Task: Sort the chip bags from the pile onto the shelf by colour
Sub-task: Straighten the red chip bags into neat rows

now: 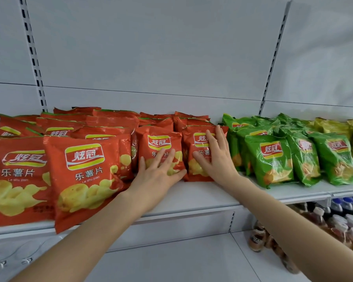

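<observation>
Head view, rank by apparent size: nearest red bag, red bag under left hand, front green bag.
1. Nearest red bag: largest, partly from camera closeness.
2=. Red bag under the left hand and front green bag look alike; unranked.

We have one head-worn view, looking forward and slightly down, close to the shelf (202, 197) at arm's reach.

Bright, even, diffuse light from above; white back panel (151, 47) uniformly lit, no hard shadows. Soft glare streaks on foil of green bags (269, 159). Wide-angle bend: slotted uprights (33, 55) lean outward, shelf (202, 198) edge curves. Bottom corners soft; bottles (338, 231) slightly blurred. Mild compression smear overall.
</observation>
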The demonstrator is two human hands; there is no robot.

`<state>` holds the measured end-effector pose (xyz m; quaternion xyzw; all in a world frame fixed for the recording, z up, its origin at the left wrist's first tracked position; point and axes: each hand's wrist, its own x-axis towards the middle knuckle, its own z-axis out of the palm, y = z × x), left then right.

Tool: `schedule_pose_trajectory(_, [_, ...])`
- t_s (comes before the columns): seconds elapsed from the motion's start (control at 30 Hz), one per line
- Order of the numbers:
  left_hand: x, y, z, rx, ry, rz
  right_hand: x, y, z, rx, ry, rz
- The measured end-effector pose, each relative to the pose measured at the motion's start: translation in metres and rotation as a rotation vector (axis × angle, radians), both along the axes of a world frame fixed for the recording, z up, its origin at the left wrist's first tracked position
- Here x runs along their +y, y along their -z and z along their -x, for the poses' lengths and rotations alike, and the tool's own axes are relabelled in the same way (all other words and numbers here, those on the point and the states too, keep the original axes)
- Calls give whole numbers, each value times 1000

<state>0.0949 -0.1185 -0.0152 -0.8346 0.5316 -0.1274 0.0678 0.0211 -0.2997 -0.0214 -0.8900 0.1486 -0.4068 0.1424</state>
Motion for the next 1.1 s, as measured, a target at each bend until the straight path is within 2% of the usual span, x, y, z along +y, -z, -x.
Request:
schedule_pose_trajectory(0.23, [4,-2,8,43,10,0,-5,1,-2,20,-19,35])
schedule_pose_trajectory(0.77, [4,1,12,-69,20,129,-5,-2,8,-20,67,95])
schedule_pose_trajectory(0.83, [5,6,10,-75,43,204,-4,-5,9,-51,69,115])
schedule_pose_trajectory(0.93, [8,16,5,-203,164,449,4,-12,7,-142,26,160])
schedule_pose_trajectory(1.0, [15,22,3,-190,214,579,15,-17,4,-185,-24,150])
schedule_pose_trajectory(1.1, [39,20,10,-179,235,703,39,-25,-5,-152,-144,101])
